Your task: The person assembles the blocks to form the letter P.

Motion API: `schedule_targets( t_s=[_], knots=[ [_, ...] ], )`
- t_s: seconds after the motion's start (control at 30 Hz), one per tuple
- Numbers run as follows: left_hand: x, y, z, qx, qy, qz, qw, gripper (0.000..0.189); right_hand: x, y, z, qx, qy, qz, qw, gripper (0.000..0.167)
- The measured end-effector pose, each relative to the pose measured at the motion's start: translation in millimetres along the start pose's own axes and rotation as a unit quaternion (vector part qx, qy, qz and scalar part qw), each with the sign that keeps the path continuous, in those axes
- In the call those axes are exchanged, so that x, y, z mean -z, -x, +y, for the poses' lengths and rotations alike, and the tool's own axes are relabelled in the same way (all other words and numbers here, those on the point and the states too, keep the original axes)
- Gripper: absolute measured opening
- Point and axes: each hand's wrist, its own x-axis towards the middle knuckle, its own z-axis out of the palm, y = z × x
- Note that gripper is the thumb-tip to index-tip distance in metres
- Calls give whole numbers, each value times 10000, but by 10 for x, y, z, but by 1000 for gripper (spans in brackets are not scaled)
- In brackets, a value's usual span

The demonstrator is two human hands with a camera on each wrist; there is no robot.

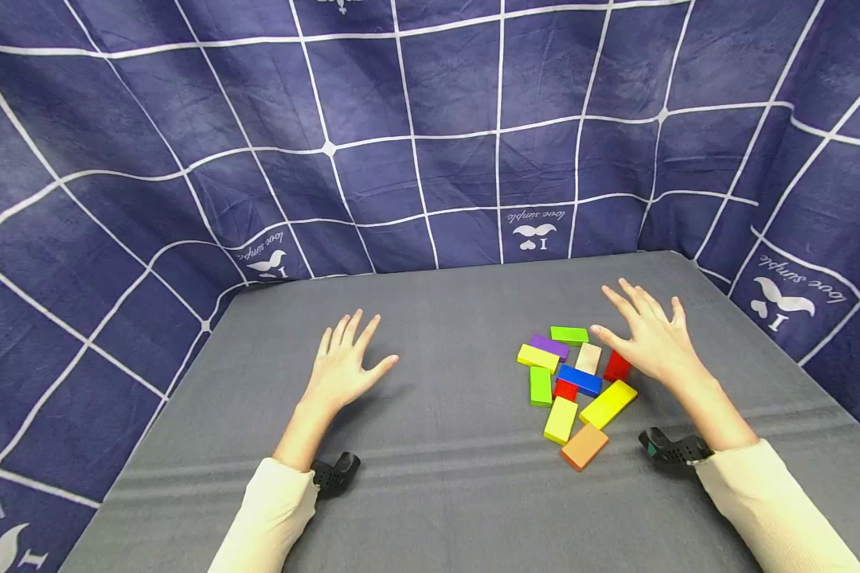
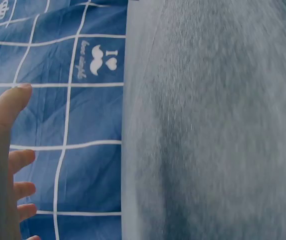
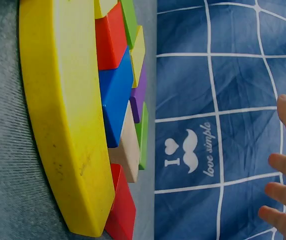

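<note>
Several coloured rectangular blocks lie in a loose cluster on the grey cloth, right of centre. Among them are a blue block (image 1: 580, 380), a purple block (image 1: 549, 346), a natural wood block (image 1: 588, 358), an orange block (image 1: 584, 446) and a yellow block (image 3: 63, 115), large in the right wrist view. My right hand (image 1: 652, 338) hovers with spread fingers beside the cluster, nearest a red block (image 1: 617, 366); it holds nothing. Well to the left, my left hand (image 1: 340, 370) is held with fingers apart above the cloth, holding nothing.
A grey cloth (image 1: 437, 493) covers the table. Blue curtains (image 1: 444, 95) with white grid lines stand behind it and on both sides. Black wrist cameras sit under the left wrist (image 1: 335, 475) and right wrist (image 1: 670, 447).
</note>
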Motion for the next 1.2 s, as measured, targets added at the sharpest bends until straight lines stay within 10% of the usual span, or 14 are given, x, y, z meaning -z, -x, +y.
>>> schedule_targets(
  t_s=[0.43,0.8,1.2],
  knots=[
    [-60,-24,320,-352,583,416,9968,59,26,199,-45,72,-560,878,9945,52],
    [-174,-9,660,-1422,933,982,9805,36,13,400,-43,245,-737,1099,9909,39],
    [-288,104,1143,-2290,785,476,9691,26,-69,633,-5,316,-734,952,9922,35]
  ],
)
